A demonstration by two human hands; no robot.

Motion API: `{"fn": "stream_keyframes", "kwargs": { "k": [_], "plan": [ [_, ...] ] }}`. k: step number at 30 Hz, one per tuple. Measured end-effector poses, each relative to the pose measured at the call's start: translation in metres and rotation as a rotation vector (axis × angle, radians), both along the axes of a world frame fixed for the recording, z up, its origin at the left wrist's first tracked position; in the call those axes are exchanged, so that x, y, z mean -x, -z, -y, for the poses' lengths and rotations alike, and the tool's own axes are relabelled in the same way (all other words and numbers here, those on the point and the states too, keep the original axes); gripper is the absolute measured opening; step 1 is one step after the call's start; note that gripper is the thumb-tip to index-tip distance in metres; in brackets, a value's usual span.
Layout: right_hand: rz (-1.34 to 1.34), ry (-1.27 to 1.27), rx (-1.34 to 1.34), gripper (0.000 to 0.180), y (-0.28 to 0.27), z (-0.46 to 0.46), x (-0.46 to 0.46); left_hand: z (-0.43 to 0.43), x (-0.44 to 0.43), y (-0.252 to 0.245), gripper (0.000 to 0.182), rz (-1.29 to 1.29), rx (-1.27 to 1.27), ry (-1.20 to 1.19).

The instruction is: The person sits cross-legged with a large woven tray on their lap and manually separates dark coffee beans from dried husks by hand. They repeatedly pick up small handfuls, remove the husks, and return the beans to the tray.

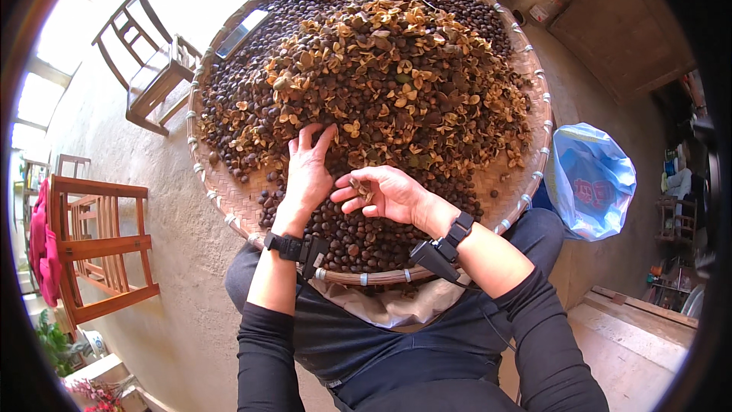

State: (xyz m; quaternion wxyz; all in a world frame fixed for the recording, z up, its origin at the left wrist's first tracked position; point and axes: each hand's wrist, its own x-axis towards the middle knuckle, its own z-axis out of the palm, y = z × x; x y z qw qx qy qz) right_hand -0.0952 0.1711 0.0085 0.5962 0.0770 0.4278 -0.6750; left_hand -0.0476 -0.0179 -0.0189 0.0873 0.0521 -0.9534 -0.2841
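A wide round woven bamboo tray (503,183) lies before me, its near rim above my lap. Dark round seeds (354,246) cover its near part and far edge. A large heap of split brown husks (400,86), mixed with seeds, fills the middle. My left hand (309,169) reaches into the near edge of the heap, fingers bent down; whether it grips anything is hidden. Just right of it, my right hand (383,191) is turned palm up above the seeds. A few husk pieces (361,187) rest in its curled fingers.
A smartphone (243,33) lies on the seeds at the tray's far left. A blue plastic bag (595,183) stands open beside the tray's right rim. To the left are a wooden chair (151,63) and a slatted wooden frame (106,246). Pale cloth (394,303) lies under the near rim.
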Motion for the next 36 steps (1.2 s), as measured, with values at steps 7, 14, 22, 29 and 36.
{"fn": "stream_keyframes", "kwargs": {
  "k": [7,14,22,29,36],
  "plan": [
    [-0.594,0.035,-0.214,0.021,0.004,-0.028,0.005,0.015,-0.046,-0.011,0.069,0.235,-0.113,0.135],
    [-1.421,-0.007,-0.319,0.02,0.014,-0.002,-0.006,0.024,-0.074,-0.022,0.059,0.25,-0.251,-0.019],
    [-1.877,-0.503,-0.624,0.015,0.003,0.071,0.001,0.03,-0.063,-0.003,0.04,0.092,-0.255,-0.058],
    [-1.764,-0.654,-0.771,0.011,0.01,0.09,0.01,0.03,-0.068,-0.002,0.03,0.036,-0.127,-0.104],
    [-0.454,-0.021,-0.016,0.02,-0.006,0.028,0.025,0.026,-0.063,0.003,0.024,-0.014,0.153,-0.097]
  ]
}}
